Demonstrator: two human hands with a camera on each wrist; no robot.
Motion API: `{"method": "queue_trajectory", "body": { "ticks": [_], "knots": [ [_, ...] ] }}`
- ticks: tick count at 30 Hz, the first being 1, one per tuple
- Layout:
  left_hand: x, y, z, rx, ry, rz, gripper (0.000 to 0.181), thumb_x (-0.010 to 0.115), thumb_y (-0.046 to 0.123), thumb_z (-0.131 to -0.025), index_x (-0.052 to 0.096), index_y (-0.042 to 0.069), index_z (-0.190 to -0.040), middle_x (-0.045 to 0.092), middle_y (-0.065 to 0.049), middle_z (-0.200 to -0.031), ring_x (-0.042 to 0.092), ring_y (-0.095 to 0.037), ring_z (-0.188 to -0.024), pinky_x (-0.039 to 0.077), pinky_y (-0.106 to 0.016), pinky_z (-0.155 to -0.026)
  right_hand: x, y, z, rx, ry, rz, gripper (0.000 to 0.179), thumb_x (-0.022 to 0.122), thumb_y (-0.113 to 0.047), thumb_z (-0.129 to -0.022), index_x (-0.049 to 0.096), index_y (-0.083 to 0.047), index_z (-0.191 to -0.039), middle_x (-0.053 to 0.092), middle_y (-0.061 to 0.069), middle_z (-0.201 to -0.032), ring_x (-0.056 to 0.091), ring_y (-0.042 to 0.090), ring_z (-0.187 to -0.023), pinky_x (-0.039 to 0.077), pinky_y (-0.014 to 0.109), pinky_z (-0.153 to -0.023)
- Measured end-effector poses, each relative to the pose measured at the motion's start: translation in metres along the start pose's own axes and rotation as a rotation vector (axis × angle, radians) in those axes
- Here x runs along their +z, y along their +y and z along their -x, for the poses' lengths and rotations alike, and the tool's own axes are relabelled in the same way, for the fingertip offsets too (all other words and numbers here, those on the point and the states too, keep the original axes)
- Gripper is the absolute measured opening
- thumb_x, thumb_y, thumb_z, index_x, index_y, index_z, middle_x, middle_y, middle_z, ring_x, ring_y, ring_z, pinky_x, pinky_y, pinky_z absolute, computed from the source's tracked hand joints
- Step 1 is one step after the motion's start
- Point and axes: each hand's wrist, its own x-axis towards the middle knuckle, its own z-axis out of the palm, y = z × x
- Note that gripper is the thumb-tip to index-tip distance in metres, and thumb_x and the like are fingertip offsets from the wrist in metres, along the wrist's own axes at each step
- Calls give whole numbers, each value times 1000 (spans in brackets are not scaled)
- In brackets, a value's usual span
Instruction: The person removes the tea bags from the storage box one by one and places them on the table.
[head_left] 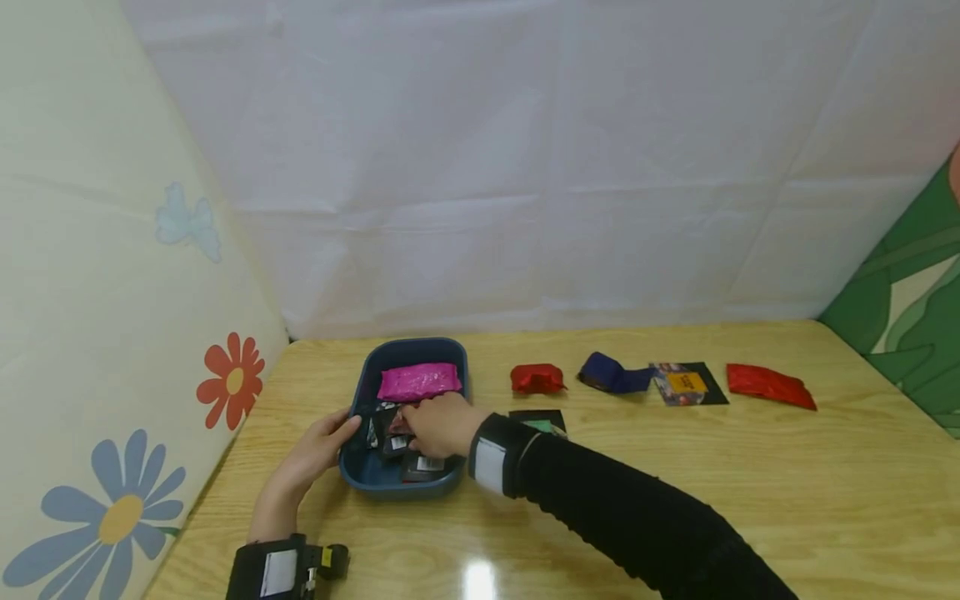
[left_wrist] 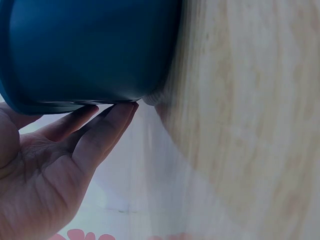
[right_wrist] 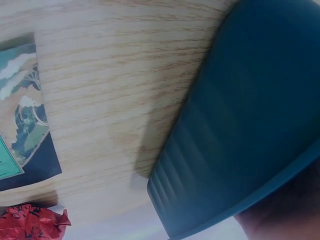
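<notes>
A blue plastic basin (head_left: 401,492) stands on the table at centre left. My left hand (head_left: 315,454) holds its left side, thumb over the rim; the left wrist view shows the fingers (left_wrist: 107,131) against the outer wall. My right hand (head_left: 444,423) reaches in over the right rim, and its fingertips pinch a small reddish-brown packet (head_left: 399,425). Around it lie a pink shiny packet (head_left: 420,382) at the back and several dark packets, one (head_left: 423,467) near the front. In the right wrist view the basin wall (right_wrist: 235,130) hides most of that hand.
Right of the basin lie a red packet (head_left: 537,378), a dark blue packet (head_left: 615,373), a black card-like packet with a yellow label (head_left: 686,383) and a flat red packet (head_left: 768,384). A green-labelled packet (right_wrist: 22,110) lies partly behind my right wrist. A white sheet (head_left: 525,208) hangs behind.
</notes>
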Motion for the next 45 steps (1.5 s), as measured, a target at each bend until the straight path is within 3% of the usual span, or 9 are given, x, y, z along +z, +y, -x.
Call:
{"method": "queue_trajectory", "body": {
  "ticks": [6,15,23,26,33,38,45],
  "knots": [
    [-1,0,0,3,-2,-8,55,40,24,-109,30,-13,-148,42,-34,-144,49,-42,-127,49,-52,-96,4,2,0,-54,79,12,25,64,-25,-95,64,-16,-119,71,1,-99,67,19,-91,55,35,-78],
    [-1,1,0,5,-11,1,55,40,23,-109,28,-13,-149,39,-34,-146,46,-43,-130,48,-52,-98,0,11,6,-200,250,140,25,72,-19,-90,68,-17,-115,71,-3,-86,67,12,-78,56,30,-67],
    [-1,-1,1,20,-15,24,52,39,20,-109,29,-13,-148,41,-34,-145,48,-41,-129,48,-52,-98,-11,9,22,-246,333,128,30,71,-14,-91,69,-18,-120,72,-4,-85,66,11,-72,54,28,-62],
    [-2,-2,0,14,-11,26,53,39,20,-109,29,-12,-149,41,-34,-145,48,-41,-129,48,-51,-98,-14,7,31,-268,373,137,33,75,-15,-88,69,-19,-120,73,-5,-89,67,11,-76,54,28,-67],
    [0,-1,1,19,-2,23,53,41,20,-108,31,-13,-148,42,-34,-144,50,-41,-127,49,-51,-97,-7,8,52,-289,442,159,34,73,-18,-91,69,-22,-124,71,-8,-114,65,12,-102,52,30,-89],
    [1,-1,0,12,-1,21,53,41,20,-108,30,-13,-148,43,-34,-144,51,-39,-126,50,-50,-96,-1,14,69,-321,489,208,44,75,-18,-89,65,-23,-132,66,-7,-126,60,11,-115,49,29,-95],
    [0,-1,0,29,-2,26,51,40,19,-109,31,-14,-147,48,-33,-139,55,-37,-121,51,-49,-94,10,26,88,-402,596,250,44,69,-13,-93,62,-20,-136,63,-7,-132,59,11,-119,49,28,-96]
  ]
}}
